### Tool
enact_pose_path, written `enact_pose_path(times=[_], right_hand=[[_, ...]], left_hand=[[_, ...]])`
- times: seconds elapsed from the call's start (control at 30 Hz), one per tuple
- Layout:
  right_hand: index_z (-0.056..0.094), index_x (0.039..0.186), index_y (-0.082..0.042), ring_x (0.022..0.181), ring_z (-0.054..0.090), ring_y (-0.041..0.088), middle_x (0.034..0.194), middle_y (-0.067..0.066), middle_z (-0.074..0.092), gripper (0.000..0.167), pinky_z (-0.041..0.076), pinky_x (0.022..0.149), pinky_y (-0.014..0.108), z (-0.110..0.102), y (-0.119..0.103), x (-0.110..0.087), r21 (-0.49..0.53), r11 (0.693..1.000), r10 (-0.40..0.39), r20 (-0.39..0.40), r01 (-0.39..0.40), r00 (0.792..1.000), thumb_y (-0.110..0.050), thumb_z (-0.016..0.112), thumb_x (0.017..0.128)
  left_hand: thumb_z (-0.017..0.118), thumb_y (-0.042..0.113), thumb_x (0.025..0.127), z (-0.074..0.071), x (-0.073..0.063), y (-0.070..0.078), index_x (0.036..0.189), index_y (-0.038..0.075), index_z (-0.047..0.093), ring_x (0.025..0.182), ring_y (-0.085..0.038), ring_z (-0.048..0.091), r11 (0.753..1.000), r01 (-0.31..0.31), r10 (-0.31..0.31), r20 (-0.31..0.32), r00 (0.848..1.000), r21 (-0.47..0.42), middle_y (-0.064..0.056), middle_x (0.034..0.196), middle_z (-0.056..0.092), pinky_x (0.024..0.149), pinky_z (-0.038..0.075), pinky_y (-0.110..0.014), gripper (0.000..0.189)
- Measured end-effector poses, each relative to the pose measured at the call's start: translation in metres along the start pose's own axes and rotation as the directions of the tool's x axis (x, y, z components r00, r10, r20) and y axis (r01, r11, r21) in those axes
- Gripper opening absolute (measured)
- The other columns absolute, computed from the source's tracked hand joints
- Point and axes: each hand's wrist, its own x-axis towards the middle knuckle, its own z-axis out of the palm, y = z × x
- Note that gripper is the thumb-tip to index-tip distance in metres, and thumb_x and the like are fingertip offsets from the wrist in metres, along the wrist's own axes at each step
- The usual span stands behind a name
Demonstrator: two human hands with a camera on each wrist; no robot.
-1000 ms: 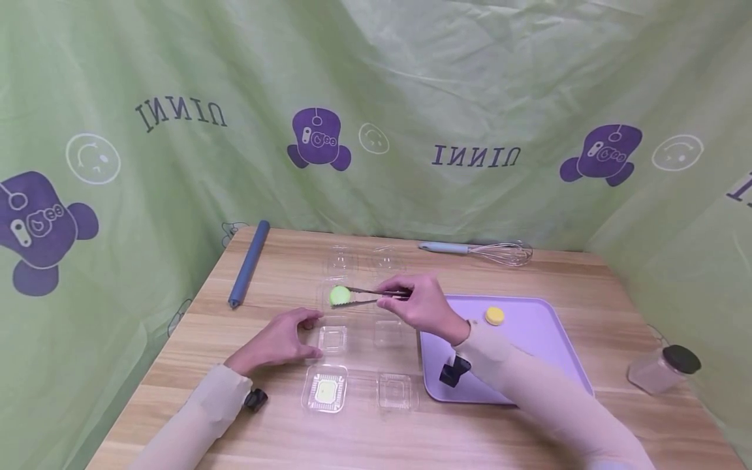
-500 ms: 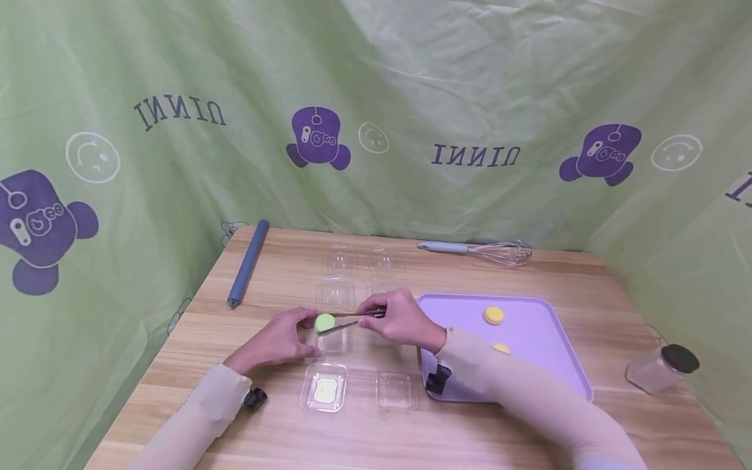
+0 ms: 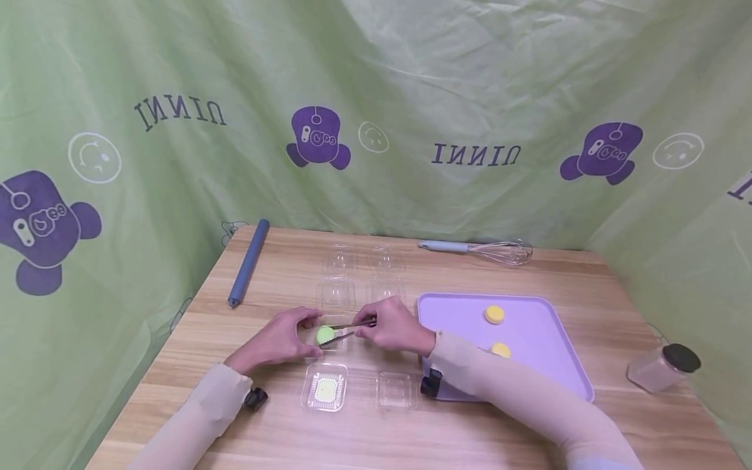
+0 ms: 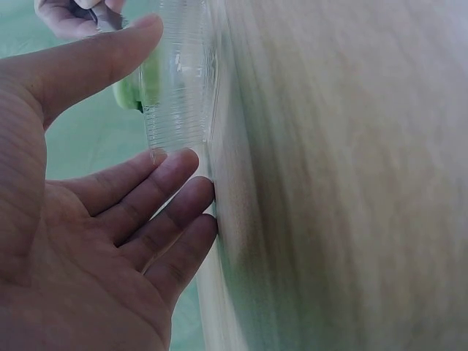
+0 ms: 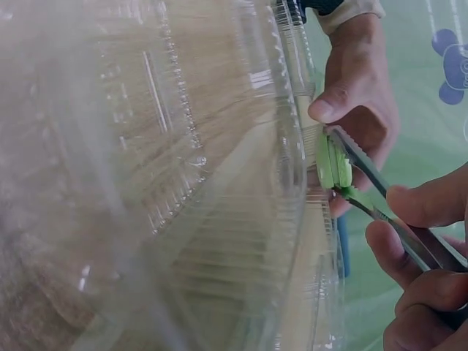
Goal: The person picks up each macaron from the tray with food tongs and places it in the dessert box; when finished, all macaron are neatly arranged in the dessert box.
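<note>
In the head view my right hand (image 3: 388, 323) grips metal tongs (image 3: 352, 324), whose serrated tips pinch a light green macaron (image 3: 326, 335). The macaron is at a small clear plastic container (image 3: 337, 341), low over or inside its left part. My left hand (image 3: 282, 339) is at that container's left side, thumb and fingers spread. Seen from the left wrist, its fingertips touch the ridged container wall (image 4: 183, 110). The right wrist view shows the green macaron (image 5: 333, 162) upright between the tong tips, close to the container's rim.
Several clear containers with raised lids stand in two rows; the near left one (image 3: 325, 388) contains something pale yellow-green. Two yellow macarons (image 3: 494, 314) lie on a purple tray (image 3: 546, 352) at right. A blue rolling pin (image 3: 249, 264), whisk (image 3: 482, 250) and lidded jar (image 3: 664, 369) surround them.
My right hand has carried the tongs and green macaron toward me, slightly left and down to the container by my left hand. The left hand stays put; a second yellow macaron has come into view.
</note>
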Motion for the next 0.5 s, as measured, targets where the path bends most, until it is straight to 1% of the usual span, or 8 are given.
enact_pose_path(times=[0.23,0.5], right_hand=[[0.08,0.095,-0.011,0.066,0.064,-0.001,0.084,0.0,0.079,0.011,0.055,0.06,0.014,0.0043,0.001,0.0015,-0.071,0.997,-0.014,-0.007,0.013,1.0,-0.016,0.079,0.086],[0.079,0.095,-0.012,0.065,0.063,0.0,0.083,0.0,0.078,0.011,0.054,0.058,0.015,0.0057,0.002,0.0015,-0.072,0.997,0.011,0.011,-0.01,1.0,-0.015,0.079,0.085]], left_hand=[[0.092,0.033,0.069,0.0002,-0.0002,-0.0003,0.134,0.005,0.062,0.106,-0.018,0.063,1.0,-0.004,0.004,0.005,1.0,0.005,-0.003,0.114,0.07,0.098,0.056,-0.043,0.077],[0.092,0.034,0.069,0.0005,0.0,-0.0016,0.135,0.005,0.061,0.108,-0.019,0.064,1.0,-0.005,0.005,0.006,1.0,0.007,-0.005,0.117,0.07,0.099,0.056,-0.044,0.079]])
